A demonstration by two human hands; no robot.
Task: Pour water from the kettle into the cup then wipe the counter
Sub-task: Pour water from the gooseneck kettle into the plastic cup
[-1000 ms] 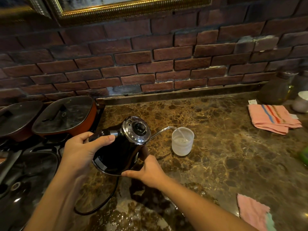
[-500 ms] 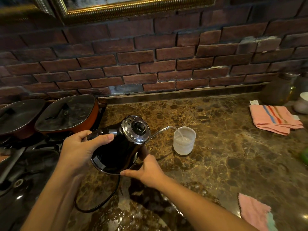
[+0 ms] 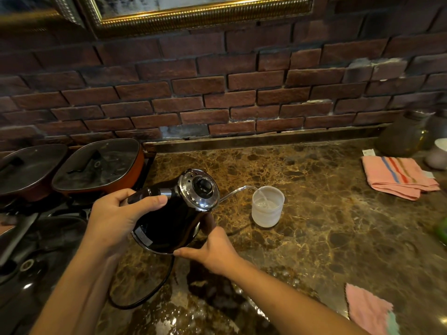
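You are in the pouring step: your left hand [image 3: 113, 216] has its fingers and thumb wrapped round the handle of the black gooseneck kettle [image 3: 174, 213], which is tilted toward the right, and your right hand [image 3: 215, 250] steadies it from below, thumb along the bottom edge and the other fingers out of sight behind the body, so how they lie I cannot tell. A thin stream runs from the spout tip into the translucent cup [image 3: 267, 206], which stands upright on the marble counter [image 3: 314, 238] just right of the kettle and looks partly full. Next you will likely need to ease the kettle back level before the cup fills, set it down, then reach for a cloth: the pink cloth [image 3: 365, 308] at the near right edge is closest, the striped towel [image 3: 399, 176] sits farther back. The exact water level is hard to read, and the pink cloth is cut off by the frame.
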